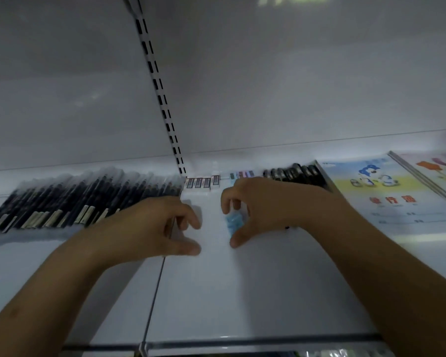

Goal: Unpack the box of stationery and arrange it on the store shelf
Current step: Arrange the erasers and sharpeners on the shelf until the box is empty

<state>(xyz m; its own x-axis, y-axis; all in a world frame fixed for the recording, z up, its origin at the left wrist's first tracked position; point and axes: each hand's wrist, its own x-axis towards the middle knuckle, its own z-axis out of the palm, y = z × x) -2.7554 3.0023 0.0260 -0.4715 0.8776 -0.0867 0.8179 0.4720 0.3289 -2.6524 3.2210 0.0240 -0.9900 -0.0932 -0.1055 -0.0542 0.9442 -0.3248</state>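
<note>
Both my hands reach onto the white store shelf [216,292]. My right hand [265,204] pinches a small blue eraser-like item [233,222] between curled fingers and thumb, just above the shelf surface. My left hand [155,225] hovers to its left with fingers curled and thumb out; whether it holds anything small is unclear. Behind the hands, a short row of white erasers [202,182] with dark labels lies at the back of the shelf, with a few pastel ones [241,174] beside them.
A long row of dark pens in clear sleeves [70,199] covers the shelf's left part. Dark pens [296,173] and illustrated exercise books [386,191] lie at the right. A slotted upright [162,99] runs up the back panel. The shelf's front rail [216,346] is at the bottom.
</note>
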